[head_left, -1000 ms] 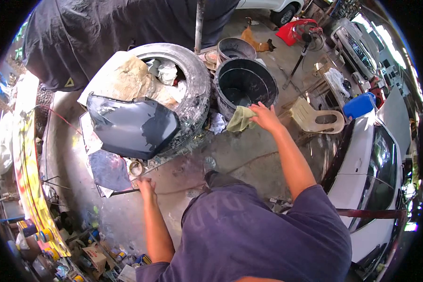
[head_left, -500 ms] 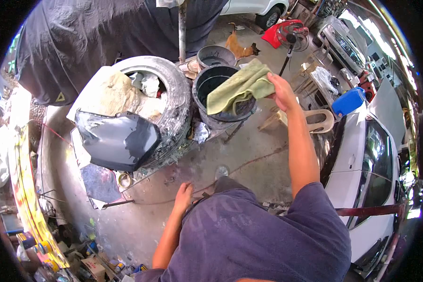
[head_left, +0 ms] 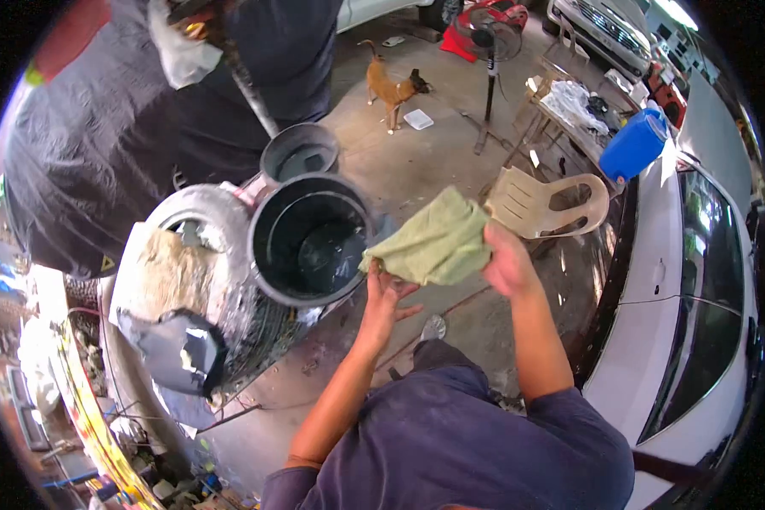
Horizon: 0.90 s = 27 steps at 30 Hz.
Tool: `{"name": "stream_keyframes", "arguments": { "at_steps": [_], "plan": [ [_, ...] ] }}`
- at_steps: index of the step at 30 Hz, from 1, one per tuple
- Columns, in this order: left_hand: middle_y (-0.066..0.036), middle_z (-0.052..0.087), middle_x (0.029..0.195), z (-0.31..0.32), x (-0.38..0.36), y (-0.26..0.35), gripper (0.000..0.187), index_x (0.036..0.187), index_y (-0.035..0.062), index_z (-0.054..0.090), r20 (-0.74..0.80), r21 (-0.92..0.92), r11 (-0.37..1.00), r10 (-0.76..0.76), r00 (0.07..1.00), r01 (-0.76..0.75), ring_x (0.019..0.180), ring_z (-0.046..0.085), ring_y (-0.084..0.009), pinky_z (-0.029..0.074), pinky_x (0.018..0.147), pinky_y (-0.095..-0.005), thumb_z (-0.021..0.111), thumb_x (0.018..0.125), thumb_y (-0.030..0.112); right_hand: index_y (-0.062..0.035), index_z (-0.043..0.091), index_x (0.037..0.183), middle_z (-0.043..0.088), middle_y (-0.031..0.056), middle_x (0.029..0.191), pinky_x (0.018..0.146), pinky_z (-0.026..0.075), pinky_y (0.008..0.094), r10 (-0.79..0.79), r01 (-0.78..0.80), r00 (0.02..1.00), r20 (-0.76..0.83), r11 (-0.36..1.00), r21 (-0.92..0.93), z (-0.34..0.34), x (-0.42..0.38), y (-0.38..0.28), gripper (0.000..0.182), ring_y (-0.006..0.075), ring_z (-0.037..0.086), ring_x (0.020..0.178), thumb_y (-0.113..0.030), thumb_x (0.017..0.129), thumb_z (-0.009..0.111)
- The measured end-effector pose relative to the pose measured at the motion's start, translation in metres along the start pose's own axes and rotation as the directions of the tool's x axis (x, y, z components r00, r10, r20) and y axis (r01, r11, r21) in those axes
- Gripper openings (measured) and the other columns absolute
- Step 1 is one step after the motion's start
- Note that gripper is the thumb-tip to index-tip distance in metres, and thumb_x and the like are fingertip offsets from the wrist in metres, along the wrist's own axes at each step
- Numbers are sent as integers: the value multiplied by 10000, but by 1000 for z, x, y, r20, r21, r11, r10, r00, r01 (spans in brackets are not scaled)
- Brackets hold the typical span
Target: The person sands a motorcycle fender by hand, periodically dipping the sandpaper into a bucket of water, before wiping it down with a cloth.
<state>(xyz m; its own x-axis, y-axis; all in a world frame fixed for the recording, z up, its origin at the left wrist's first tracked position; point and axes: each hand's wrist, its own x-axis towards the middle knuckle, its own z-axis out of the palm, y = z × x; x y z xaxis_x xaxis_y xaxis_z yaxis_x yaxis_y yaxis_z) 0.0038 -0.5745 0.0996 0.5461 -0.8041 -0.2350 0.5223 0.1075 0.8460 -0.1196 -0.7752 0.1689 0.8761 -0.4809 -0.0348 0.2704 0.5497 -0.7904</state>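
Note:
A green cloth (head_left: 433, 242) hangs from my right hand (head_left: 510, 262), whose fingers pinch its right edge. At the cloth's lower left corner is my left hand (head_left: 387, 304), with the thumb and a finger at the fabric and other fingers spread. Left of the cloth stands a black bucket (head_left: 268, 255) with some liquid in it. A smaller grey bucket (head_left: 274, 161) sits just behind. On the stacked tyres (head_left: 242, 280) to the left lies a glossy black panel (head_left: 174, 350).
A dog (head_left: 391, 87) stands beyond the buckets. To the right are a beige plastic chair (head_left: 518, 202), a table with a blue container (head_left: 633, 146), and a white car (head_left: 646, 340). A stand fan (head_left: 491, 76) is further back.
My left hand has come up from low beside my body to the cloth. The cloth has moved lower, off the black bucket to its right. The view has shifted, and the dog has turned.

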Motion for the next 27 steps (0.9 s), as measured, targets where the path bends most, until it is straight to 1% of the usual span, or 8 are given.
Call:
{"name": "stream_keyframes", "arguments": {
  "at_steps": [6,11,12,16,21,24,26,27],
  "plan": [
    [-125,538,1273,66,103,-11,333,1355,41,439,-163,204,973,143,976,-109,1102,611,-254,634,730,-381,388,1037,126,3,443,1445,576,89,1360,1081,402,360,190,-225,964,-186,957,-185,-98,-1,-16,497,196,526,1263,-284,1044,506],
    [-124,575,1277,70,160,106,348,1342,12,505,-287,532,783,525,801,-322,1098,592,-211,479,972,-359,386,1045,149,-22,432,1461,529,78,1415,1097,373,341,199,-187,979,45,963,-192,-108,34,-27,498,184,515,1280,-286,1047,515],
    [-154,548,1354,83,161,140,394,1413,33,441,-341,447,845,463,818,-293,1237,544,-247,432,1068,-398,358,1060,187,-22,430,1461,520,79,1426,1091,382,340,196,-180,979,53,959,-221,-108,38,-27,497,182,515,1281,-281,1047,517],
    [-161,584,1281,80,186,228,384,1391,31,473,-362,373,766,640,678,-524,1133,610,-267,518,951,-390,385,1055,194,-27,454,1447,529,80,1420,1065,410,332,252,-226,968,-3,864,-450,-151,38,-22,473,175,522,1264,-249,1037,539],
    [-112,645,1157,-1,245,266,417,1305,8,581,-335,733,668,520,786,-130,966,636,-212,533,813,-337,373,950,79,-1,543,1352,611,79,1309,1012,436,310,303,-382,923,-239,637,-669,-255,8,-24,421,178,567,1210,-252,1016,577],
    [-157,657,1050,-77,306,241,409,1219,-31,622,-271,946,315,648,712,73,932,638,-238,509,810,-330,420,881,80,1,572,1314,648,84,1246,982,454,308,249,-451,892,-376,526,-721,-329,-7,-24,426,175,596,1147,-273,992,616],
    [-229,668,1008,-152,356,200,363,1133,-30,650,48,967,-209,713,700,147,923,663,-288,510,822,-336,443,859,89,6,552,1330,651,172,1253,993,464,349,288,-537,841,-459,339,-772,-377,-10,-26,525,240,613,1165,-374,973,607],
    [-266,680,951,-102,364,214,304,1034,-22,678,-427,900,217,272,862,377,939,668,-377,526,828,-408,508,831,128,16,566,1306,653,204,1234,988,470,367,289,-592,801,-525,249,-766,-390,-8,-29,527,276,622,1157,-384,965,603]
  ]
}}
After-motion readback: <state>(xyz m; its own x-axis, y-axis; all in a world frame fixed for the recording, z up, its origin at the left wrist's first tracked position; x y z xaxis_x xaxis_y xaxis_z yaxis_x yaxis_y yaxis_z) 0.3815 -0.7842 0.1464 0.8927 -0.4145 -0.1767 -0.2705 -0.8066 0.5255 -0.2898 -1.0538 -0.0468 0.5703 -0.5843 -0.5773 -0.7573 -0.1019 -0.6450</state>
